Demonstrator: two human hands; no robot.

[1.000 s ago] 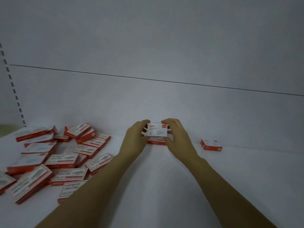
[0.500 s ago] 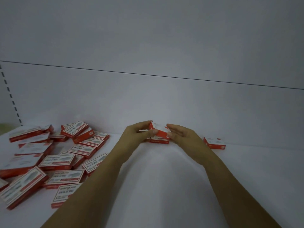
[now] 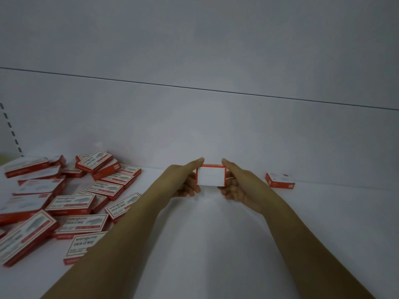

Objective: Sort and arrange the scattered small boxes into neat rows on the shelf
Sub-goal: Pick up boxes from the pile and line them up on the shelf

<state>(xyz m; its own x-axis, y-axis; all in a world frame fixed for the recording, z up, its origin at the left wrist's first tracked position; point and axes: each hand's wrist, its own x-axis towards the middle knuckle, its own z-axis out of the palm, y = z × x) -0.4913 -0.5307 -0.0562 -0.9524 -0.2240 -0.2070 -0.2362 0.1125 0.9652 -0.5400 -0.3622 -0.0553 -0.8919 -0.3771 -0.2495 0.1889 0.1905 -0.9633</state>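
Small box (image 3: 211, 175) is held between both hands, a little above the white shelf (image 3: 216, 244) and close in front of the grey back panel (image 3: 216, 126), about in the middle of the view. Its wide face, white with a thin red border, is turned towards the camera, and a red edge shows along the top. Its long axis runs from left to right, nearly level, so the two short ends point to the two hands. The left hand (image 3: 184, 182) takes the left end: one of its fingers (image 3: 197, 163) lies stretched over the upper left corner, and the others are curled at the lower left corner, partly behind the box. The right hand (image 3: 238, 185) takes the right end in the same way, with one finger at the upper right corner and the others bent under the lower right corner. Both hands are therefore grasping the box by its ends. What is directly under the box I cannot tell, because the box and the hands hide that place. To the left, apart from the hands, a heap of boxes (image 3: 71, 199) in red and white lies on the shelf, flat, overlapping and turned in many directions. To the right, a single box (image 3: 280, 180) lies flat on the shelf near the back panel, apart from the right hand.
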